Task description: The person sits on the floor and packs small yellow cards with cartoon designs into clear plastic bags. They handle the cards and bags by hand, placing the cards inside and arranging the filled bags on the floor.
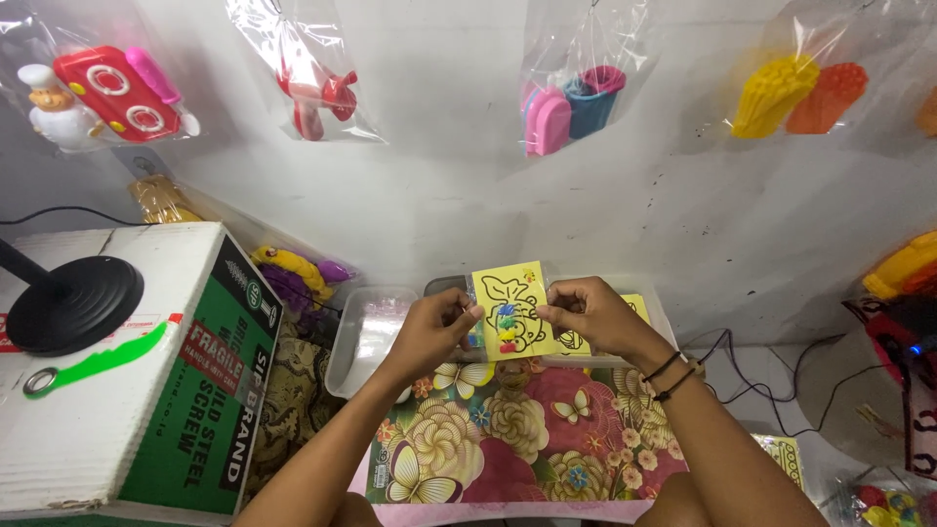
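The yellow card, printed with a black line drawing and carrying a few small coloured beads near its middle, is held upright just above the flowered cloth that covers the worktop. The left hand is pinched shut on the card's left edge and the right hand is pinched shut on its right edge, evidently so that the printed face stays turned toward the person and flat enough to be looked over. Directly behind the card sits a clear plastic tray holding at least one more yellow card; what else lies in it is hidden by the hands. To the left of the card stands a second clear tub, which looks empty. Further left of the card is a white and green cardboard box with a black round stand base resting on top. Bagged plastic toys hang on the wall above the card.
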